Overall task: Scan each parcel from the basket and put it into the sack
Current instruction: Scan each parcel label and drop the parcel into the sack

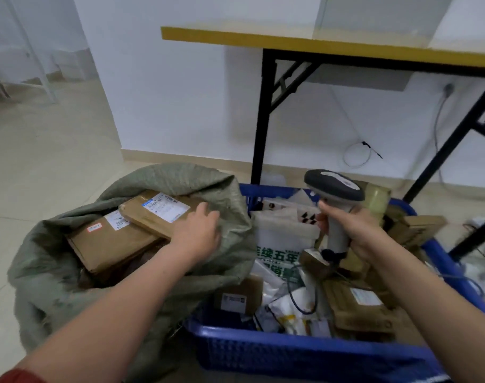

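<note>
A grey-green woven sack (pixel 56 272) stands open on the floor at the left, with brown parcels inside. My left hand (pixel 197 233) reaches into its mouth and holds the near end of a flat brown parcel (pixel 155 214) with a white label, which lies on top of another brown box (pixel 108 244). To the right sits the blue plastic basket (pixel 291 352), filled with several cardboard boxes and white mailer bags. Over the basket my right hand (pixel 357 230) grips the handle of a grey handheld barcode scanner (pixel 335 189), its head pointing left.
A folding table with a yellow edge and black legs (pixel 260 111) stands just behind the basket against the white wall. Cables (pixel 357 156) trail along the wall and floor at the right. Pale tiled floor (pixel 50 161) spreads to the left of the sack.
</note>
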